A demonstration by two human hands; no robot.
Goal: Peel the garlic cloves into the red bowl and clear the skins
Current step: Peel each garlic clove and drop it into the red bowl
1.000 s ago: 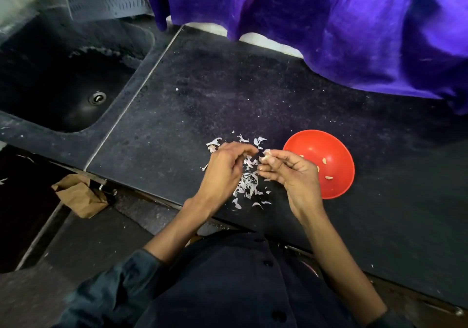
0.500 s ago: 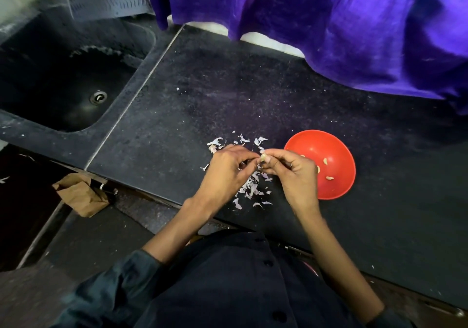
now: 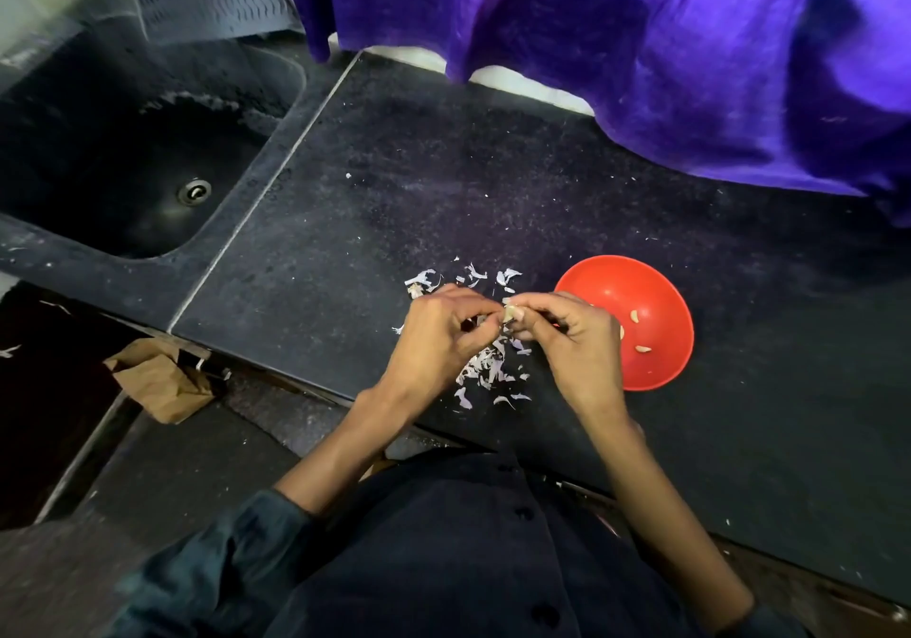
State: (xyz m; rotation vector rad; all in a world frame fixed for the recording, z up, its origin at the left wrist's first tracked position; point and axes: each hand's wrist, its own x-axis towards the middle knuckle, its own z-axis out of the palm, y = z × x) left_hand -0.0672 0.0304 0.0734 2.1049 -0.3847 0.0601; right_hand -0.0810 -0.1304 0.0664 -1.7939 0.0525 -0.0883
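Note:
A small garlic clove (image 3: 510,313) is pinched between the fingertips of both hands above the dark counter. My left hand (image 3: 438,337) grips it from the left and my right hand (image 3: 572,341) from the right, partly covering the left rim of the red bowl (image 3: 655,292). The bowl holds a few peeled cloves (image 3: 632,316). White garlic skins (image 3: 485,369) lie scattered on the counter under and behind my hands.
A black sink (image 3: 123,164) with a drain lies at the left. Purple cloth (image 3: 641,46) hangs over the counter's back edge. A crumpled brown paper bag (image 3: 157,381) sits below the counter's front edge, on the left.
My hands have come together: the left fingertips, apart from the right hand a second ago, now meet it on the clove. The bowl and skins stay put.

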